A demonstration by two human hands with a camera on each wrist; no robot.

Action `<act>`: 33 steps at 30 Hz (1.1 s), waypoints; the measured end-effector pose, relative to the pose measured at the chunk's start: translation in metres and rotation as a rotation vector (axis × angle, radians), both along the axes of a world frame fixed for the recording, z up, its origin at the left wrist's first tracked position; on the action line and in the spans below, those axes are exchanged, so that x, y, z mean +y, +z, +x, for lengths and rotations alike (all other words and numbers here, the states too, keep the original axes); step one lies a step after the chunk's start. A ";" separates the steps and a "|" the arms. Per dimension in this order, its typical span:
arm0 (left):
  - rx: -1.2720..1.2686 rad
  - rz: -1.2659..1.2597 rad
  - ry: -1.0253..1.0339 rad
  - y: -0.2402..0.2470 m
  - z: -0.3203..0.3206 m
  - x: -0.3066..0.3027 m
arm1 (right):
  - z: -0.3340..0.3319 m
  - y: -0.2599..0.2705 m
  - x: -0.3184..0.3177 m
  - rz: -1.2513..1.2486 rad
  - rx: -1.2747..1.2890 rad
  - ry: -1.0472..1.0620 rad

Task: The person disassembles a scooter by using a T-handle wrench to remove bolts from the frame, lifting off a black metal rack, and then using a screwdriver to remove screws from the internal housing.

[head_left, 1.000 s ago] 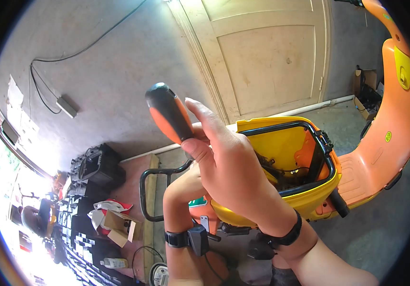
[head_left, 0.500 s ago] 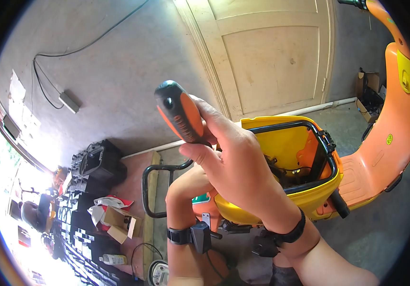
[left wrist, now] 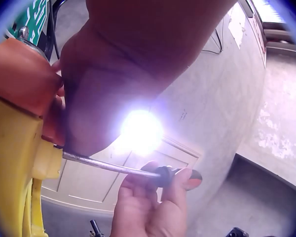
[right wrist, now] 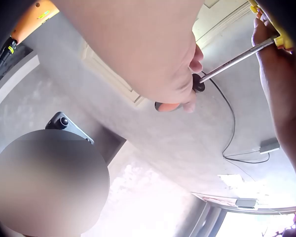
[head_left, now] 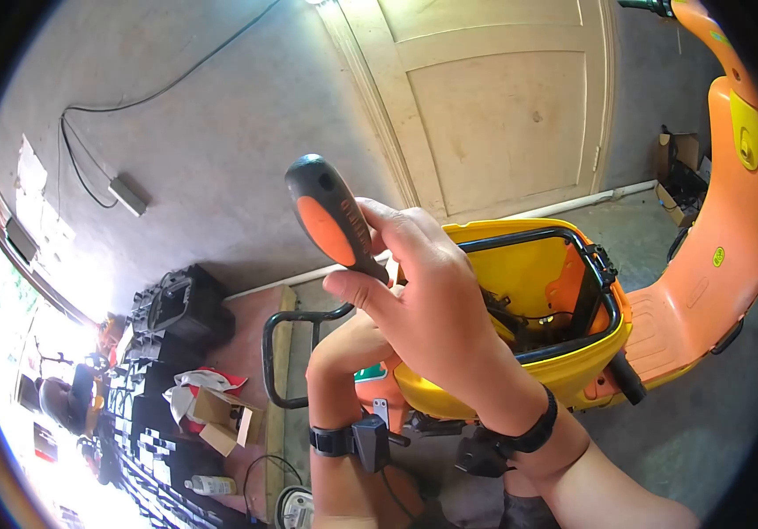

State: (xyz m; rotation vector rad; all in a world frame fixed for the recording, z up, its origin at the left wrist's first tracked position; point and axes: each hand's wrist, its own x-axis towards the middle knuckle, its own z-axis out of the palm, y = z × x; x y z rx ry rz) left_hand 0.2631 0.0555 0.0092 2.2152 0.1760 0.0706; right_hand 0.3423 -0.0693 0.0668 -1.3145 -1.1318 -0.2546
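Observation:
In the head view my right hand (head_left: 436,309) pinches the base of a black and orange screwdriver handle (head_left: 330,216) between thumb and fingers. The metal shaft (left wrist: 113,168) runs from the handle to the yellow and orange scooter body (left wrist: 12,163) in the left wrist view. My left hand (left wrist: 96,103) lies against that body beside the shaft's far end; its fingertips are mostly hidden. In the right wrist view the shaft (right wrist: 237,60) meets a yellow part (right wrist: 284,40), with the left hand (right wrist: 267,37) touching there.
An open yellow compartment (head_left: 520,273) with a black rim and wires lies right of the hands. A black rack bar (head_left: 270,361) stands at the left. Farther left are black cases (head_left: 180,304), an open carton (head_left: 220,414) and a bottle (head_left: 211,485). A door (head_left: 502,132) stands behind.
The right hand and handle have shifted slightly right since one second ago, and the handle has turned, showing its orange patch and lettering differently. The left arm has barely moved.

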 end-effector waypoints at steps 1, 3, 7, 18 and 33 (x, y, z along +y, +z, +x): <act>0.001 0.000 0.000 0.000 0.000 0.000 | -0.002 0.007 -0.007 -0.056 0.024 0.056; 0.006 0.000 0.000 0.000 -0.001 -0.001 | 0.000 0.001 -0.003 -0.016 0.025 0.102; 0.008 0.000 0.006 0.000 -0.002 0.000 | 0.000 0.003 -0.005 -0.022 0.069 0.117; 0.028 0.013 0.003 0.001 -0.002 -0.003 | 0.000 0.000 0.000 0.020 0.000 0.049; -0.053 -0.048 0.033 -0.003 0.003 0.001 | 0.006 0.004 -0.009 -0.071 -0.005 -0.013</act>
